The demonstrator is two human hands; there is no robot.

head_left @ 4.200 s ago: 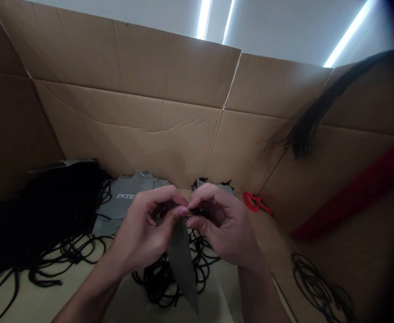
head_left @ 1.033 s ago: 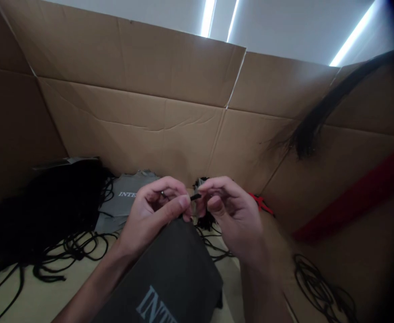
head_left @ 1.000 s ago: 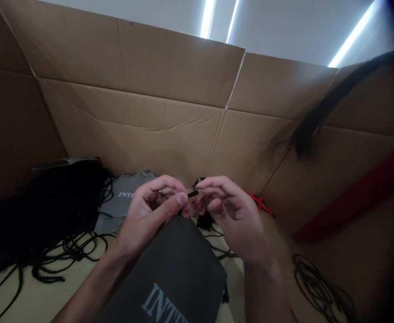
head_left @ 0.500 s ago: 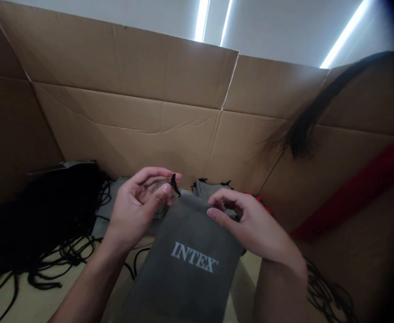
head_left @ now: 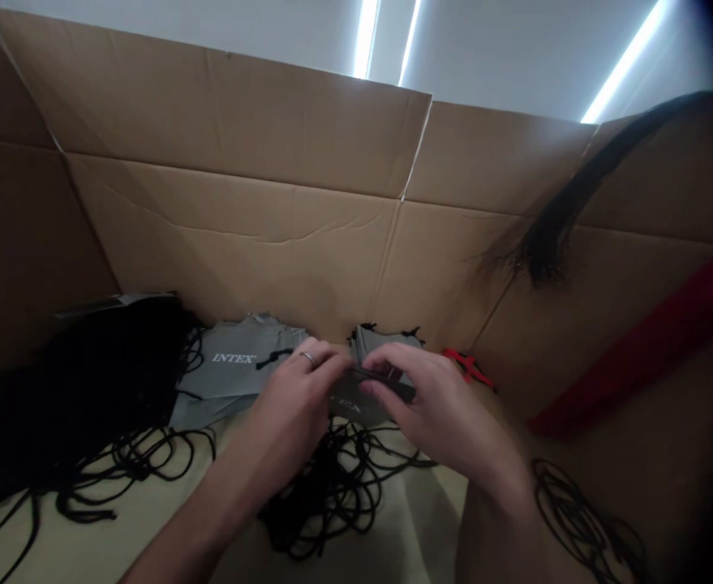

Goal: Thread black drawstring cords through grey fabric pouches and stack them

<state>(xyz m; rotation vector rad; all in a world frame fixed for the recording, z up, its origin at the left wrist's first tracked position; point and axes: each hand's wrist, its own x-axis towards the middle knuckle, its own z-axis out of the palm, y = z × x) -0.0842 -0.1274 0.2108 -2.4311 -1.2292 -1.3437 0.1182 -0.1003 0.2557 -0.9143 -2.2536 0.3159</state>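
Note:
A grey drawstring bag [head_left: 351, 406] with white lettering is held between my two hands, tipped so that its printed face looks foreshortened. My left hand [head_left: 307, 388], with a ring on one finger, is closed at the bag's left top corner; its fingertips are partly hidden. On the right, my right hand [head_left: 432, 397] pinches the bag's top edge between thumb and fingers. Just below the bag lies a tangle of black cords [head_left: 337, 491]. Beside my left hand is a pile of grey INTEX bags [head_left: 225, 375], a black cord end showing on it.
Behind my right hand stands a stack of grey bags [head_left: 393, 339] with black cord ends. A red item [head_left: 470, 369] lies near the cardboard wall [head_left: 259, 211]. A large black heap [head_left: 88, 381] is at left, and loose cords [head_left: 587, 519] lie at right.
The bag has gone from hanging with its front facing me to being tipped nearly edge-on. My left hand has moved right and turned over, and the cord tangle and bag pile now show.

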